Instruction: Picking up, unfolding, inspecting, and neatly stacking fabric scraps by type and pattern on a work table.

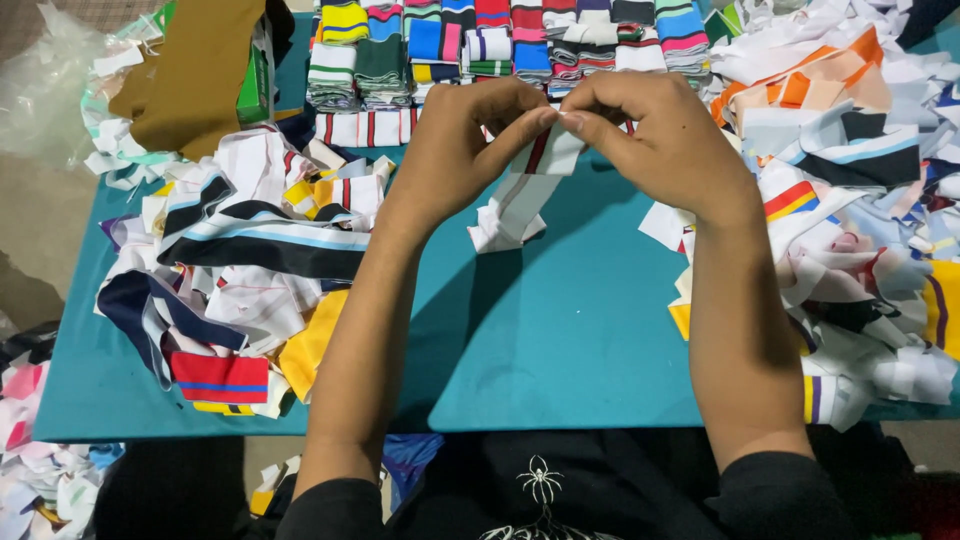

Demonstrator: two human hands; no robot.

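**Both hands pinch one striped collar strip above the table**

I see my left hand and my right hand meeting above the far middle of the teal table. Each one is closed in a pinch on the top edge of a white knit strip with a red stripe; the fingertips almost touch each other there. The strip hangs down from the fingers, and its lower end lies folded on the table surface.

To the left of my arms lies a loose heap of striped fabric pieces, in white, navy, yellow and red. To the right there is a bigger heap of similar pieces, which reaches the table edge. Behind the hands, at the far side, I see neat stacks of folded striped strips in a row. At the far left corner, an olive-brown cloth hangs over a green box.
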